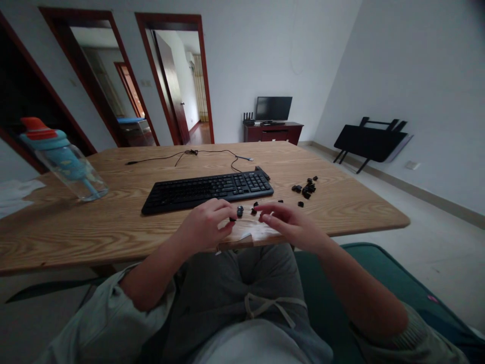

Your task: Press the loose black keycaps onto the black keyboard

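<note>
A black keyboard (208,189) lies on the wooden table (113,227), just beyond my hands. My left hand (207,222) is at the table's front edge, its thumb and fingers pinched on a small black keycap (232,219). To its right, my right hand (290,222) hovers low over the table with thumb and forefinger apart, close to a few loose keycaps (254,211). Another black keycap (240,211) sits between the two hands. Nothing shows in my right hand's fingers; its lower fingers are partly hidden.
Several black keycaps (307,189) are piled right of the keyboard. A cable (212,151) runs behind it. At the left stand a clear bottle (70,162) with a red lid and white tissues (17,194). A clear plastic piece (246,236) lies at the front edge.
</note>
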`<state>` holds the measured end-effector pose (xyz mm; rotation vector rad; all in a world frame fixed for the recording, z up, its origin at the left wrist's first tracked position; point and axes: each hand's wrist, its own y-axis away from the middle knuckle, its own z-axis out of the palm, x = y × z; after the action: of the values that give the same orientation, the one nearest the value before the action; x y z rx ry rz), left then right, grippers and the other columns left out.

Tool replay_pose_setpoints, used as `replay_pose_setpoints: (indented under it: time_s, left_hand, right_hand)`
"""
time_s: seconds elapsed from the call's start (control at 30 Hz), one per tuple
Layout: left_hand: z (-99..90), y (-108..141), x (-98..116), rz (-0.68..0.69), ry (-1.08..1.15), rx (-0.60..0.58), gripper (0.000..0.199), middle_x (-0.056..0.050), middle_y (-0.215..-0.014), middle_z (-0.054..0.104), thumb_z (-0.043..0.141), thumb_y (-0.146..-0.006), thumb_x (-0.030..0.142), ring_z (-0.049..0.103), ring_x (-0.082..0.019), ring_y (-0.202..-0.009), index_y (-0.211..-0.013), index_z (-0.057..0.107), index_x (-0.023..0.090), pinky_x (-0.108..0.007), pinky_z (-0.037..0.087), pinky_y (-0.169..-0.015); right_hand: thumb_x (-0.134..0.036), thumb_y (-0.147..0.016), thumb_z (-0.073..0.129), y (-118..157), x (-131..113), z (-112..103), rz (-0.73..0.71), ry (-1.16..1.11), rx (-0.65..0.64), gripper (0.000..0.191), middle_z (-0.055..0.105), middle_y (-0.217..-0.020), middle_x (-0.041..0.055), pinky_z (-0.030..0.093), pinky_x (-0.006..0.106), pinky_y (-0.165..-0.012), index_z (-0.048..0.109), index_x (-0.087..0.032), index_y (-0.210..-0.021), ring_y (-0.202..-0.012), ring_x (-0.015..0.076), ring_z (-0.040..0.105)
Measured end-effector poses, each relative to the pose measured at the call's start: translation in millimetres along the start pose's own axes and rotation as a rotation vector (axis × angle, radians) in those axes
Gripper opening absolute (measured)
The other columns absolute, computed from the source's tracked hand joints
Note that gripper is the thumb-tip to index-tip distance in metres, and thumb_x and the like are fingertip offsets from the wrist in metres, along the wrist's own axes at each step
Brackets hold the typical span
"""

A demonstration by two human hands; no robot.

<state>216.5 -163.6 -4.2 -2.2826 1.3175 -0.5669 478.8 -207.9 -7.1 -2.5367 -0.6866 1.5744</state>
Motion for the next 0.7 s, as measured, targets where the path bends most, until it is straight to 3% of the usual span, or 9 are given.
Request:
replay_pose_setpoints:
  time_s: [0.13, 0.2, 0.27, 0.4, 0.57, 0.7]
  left_hand:
    - [-8.4, 19.7, -38.5, -0.23, -0.068, -0.225, 0.017, -0.003, -0.096, 0.067, 0.059, -0.091, 0.031, 0.062, -0.017, -0.089, -0.088, 0.072, 0.021, -0.03, 0.049, -0.082]
    - [-11.5, 28.4, -51.2, -0.303, -0.055, -0.242, 0.022, -0.003, -0.096, 0.068, 0.058, -0.092, 0.037, 0.063, -0.016, -0.086, -0.091, 0.074, 0.022, -0.029, 0.05, -0.081]
    - [-12.1, 34.9, -56.9, -0.312, -0.043, -0.216, 0.025, -0.003, -0.098, 0.067, 0.056, -0.093, 0.039, 0.064, -0.016, -0.086, -0.094, 0.076, 0.023, -0.028, 0.049, -0.081]
    - [-9.2, 42.1, -54.7, -0.25, -0.038, -0.161, 0.028, -0.004, -0.099, 0.066, 0.052, -0.095, 0.037, 0.063, -0.014, -0.085, -0.097, 0.076, 0.023, -0.026, 0.049, -0.08]
    - [-10.1, 42.7, -46.5, -0.191, -0.057, -0.138, 0.024, -0.005, -0.098, 0.066, 0.053, -0.093, 0.03, 0.063, -0.014, -0.085, -0.093, 0.075, 0.019, -0.026, 0.049, -0.079]
    - [-13.4, 40.6, -40.5, -0.201, -0.056, -0.146, 0.022, -0.006, -0.096, 0.066, 0.053, -0.092, 0.03, 0.063, -0.015, -0.085, -0.095, 0.072, 0.018, -0.025, 0.049, -0.076]
  right_hand:
    - [-0.053, -0.089, 0.057, 6.1, 22.1, -75.6, 0.114, 0.441, 0.24, 0.046, 0.07, -0.085, 0.0078, 0.042, 0.029, -0.057, 0.072, -0.017, -0.113, -0.064, 0.0155, 0.055]
    - [-0.051, -0.089, 0.056, 9.8, 36.3, -106.8, 0.217, 0.603, 0.221, 0.043, 0.07, -0.084, 0.0076, 0.041, 0.029, -0.055, 0.073, -0.018, -0.111, -0.063, 0.0162, 0.057]
    - [-0.048, -0.088, 0.057, 13.8, 48.3, -124.7, 0.301, 0.685, 0.116, 0.04, 0.072, -0.087, 0.0073, 0.043, 0.028, -0.057, 0.073, -0.02, -0.112, -0.066, 0.0168, 0.06]
    - [-0.046, -0.088, 0.056, 18.8, 62.1, -130.5, 0.354, 0.713, -0.022, 0.039, 0.073, -0.097, 0.0083, 0.047, 0.028, -0.063, 0.072, -0.021, -0.114, -0.074, 0.0175, 0.065]
    - [-0.041, -0.087, 0.056, 12.9, 68.9, -132.2, 0.35, 0.768, 0.108, 0.033, 0.073, -0.098, 0.0064, 0.047, 0.027, -0.063, 0.073, -0.022, -0.108, -0.076, 0.0173, 0.065]
    - [-0.036, -0.084, 0.058, 3.8, 75.7, -148.3, 0.329, 0.816, 0.151, 0.03, 0.074, -0.097, 0.0063, 0.046, 0.027, -0.062, 0.074, -0.022, -0.106, -0.073, 0.017, 0.064]
